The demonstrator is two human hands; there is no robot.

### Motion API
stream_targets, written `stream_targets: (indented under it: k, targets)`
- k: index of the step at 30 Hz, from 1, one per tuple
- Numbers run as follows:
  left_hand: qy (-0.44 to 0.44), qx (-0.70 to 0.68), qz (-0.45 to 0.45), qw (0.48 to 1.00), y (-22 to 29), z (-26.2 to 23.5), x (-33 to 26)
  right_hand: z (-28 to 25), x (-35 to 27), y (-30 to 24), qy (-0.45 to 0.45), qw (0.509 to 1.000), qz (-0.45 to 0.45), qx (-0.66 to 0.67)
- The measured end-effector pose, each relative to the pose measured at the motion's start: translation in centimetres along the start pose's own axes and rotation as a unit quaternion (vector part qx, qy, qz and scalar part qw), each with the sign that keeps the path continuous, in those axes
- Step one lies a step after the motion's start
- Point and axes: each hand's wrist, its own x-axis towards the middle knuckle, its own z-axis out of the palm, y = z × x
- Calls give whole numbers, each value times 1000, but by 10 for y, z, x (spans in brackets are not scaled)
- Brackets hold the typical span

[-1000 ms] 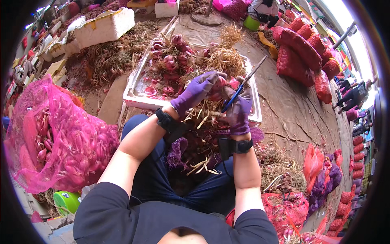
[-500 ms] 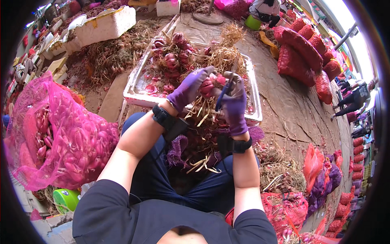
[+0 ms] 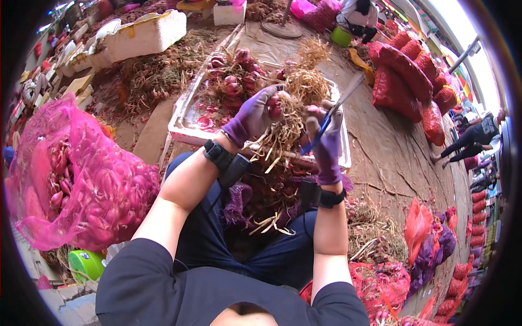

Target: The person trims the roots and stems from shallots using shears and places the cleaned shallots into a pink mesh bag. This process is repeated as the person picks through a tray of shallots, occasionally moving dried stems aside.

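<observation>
My left hand (image 3: 251, 115), in a purple glove with greyish fingers, is closed on a bunch of red shallots (image 3: 275, 110) with dry straw-coloured stalks. My right hand (image 3: 329, 140), gloved alike, grips a knife (image 3: 321, 132) with a blue handle. Its blade points up and to the right, away from the bunch. A reddish shallot shows at the right fingertips; whether they pinch it I cannot tell. Both hands are above the near side of a white foam tray (image 3: 187, 137). More shallots (image 3: 232, 87) and a tuft of dry stalks (image 3: 308, 84) lie in the tray.
At left stands a pink mesh bag (image 3: 117, 190) full of shallots, beside a green bucket (image 3: 87, 264). Red mesh sacks (image 3: 397, 92) are piled at far right. A white foam box (image 3: 149, 35) sits far left. Dry stalks (image 3: 375, 233) lie near my right arm.
My right hand has moved right, away from the left hand. The knife blade now points up and outward. The left hand still holds the bunch, its stalks now more exposed.
</observation>
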Motion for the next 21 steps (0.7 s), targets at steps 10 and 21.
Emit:
stream_targets:
  k: [10, 21]
  targets:
    - [50, -14, 114, 992, 23, 16, -4, -3, -4, 30, -92, 886, -71, -449]
    - [87, 152, 139, 975, 3, 32, -2, 5, -4, 38, -67, 880, -164, -440]
